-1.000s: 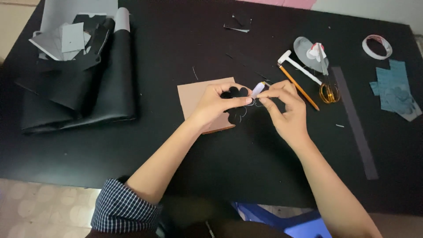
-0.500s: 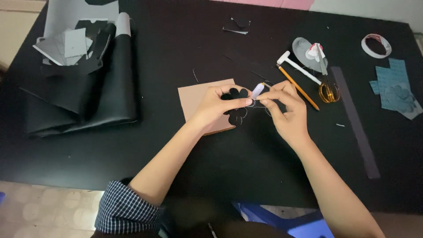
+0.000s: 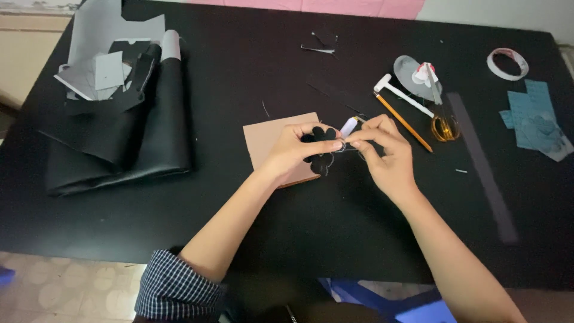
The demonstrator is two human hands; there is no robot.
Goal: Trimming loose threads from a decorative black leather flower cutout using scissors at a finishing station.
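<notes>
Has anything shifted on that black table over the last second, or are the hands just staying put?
Hardly anything. Both hands, left and right, still pinch the black flower-shaped piece over the tan square. The pencil, tape ring and black roll lie where they were.

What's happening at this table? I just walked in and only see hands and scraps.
A person is doing small craft work on a black table. The left hand pinches a black flower-shaped cutout over a tan square pad. The right hand meets it at the cutout's edge, fingertips pressed close beside a small white tube; what exactly it grips is too small to tell. A pencil, tape roll and folded black sheet material lie around.
</notes>
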